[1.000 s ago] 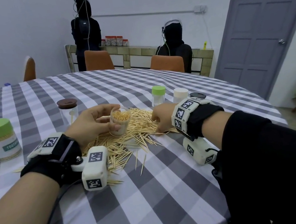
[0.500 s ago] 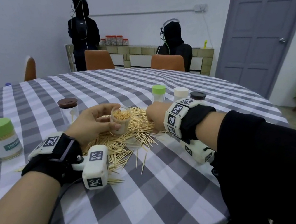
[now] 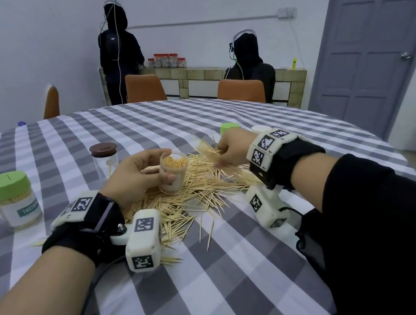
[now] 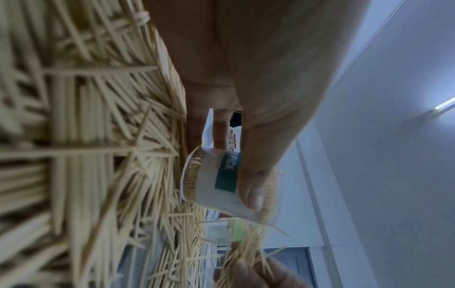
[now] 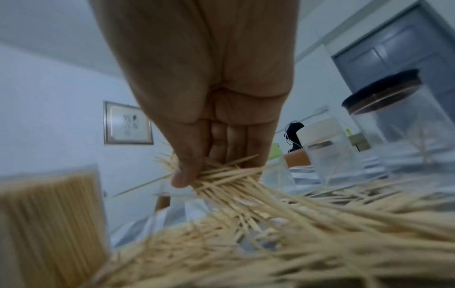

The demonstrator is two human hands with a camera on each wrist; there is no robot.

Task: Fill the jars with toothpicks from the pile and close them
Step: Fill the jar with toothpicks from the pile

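Note:
A pile of toothpicks [image 3: 193, 189] lies spread on the checked tablecloth [image 3: 220, 278]. My left hand [image 3: 136, 176] grips a small clear open jar [image 3: 174, 173], nearly full of upright toothpicks, just above the pile; the left wrist view shows the jar [image 4: 216, 185] with its white and teal label under my thumb. My right hand [image 3: 227, 151] is lifted to the right of the jar and pinches a bunch of toothpicks [image 3: 207, 149]. In the right wrist view the bunch [image 5: 221, 175] fans out between thumb and fingers.
A filled jar with a green lid [image 3: 14, 204] stands at the left. A brown-lidded jar [image 3: 105, 160] stands behind my left hand. Behind my right hand are a green-lidded jar [image 3: 229, 128], a white-lidded one [image 5: 325, 152] and a dark-lidded one [image 5: 393, 117]. Two people and chairs are beyond the table.
My right hand has risen from the pile with a bunch of toothpicks and moved toward the jar. The left hand has kept the jar nearly still.

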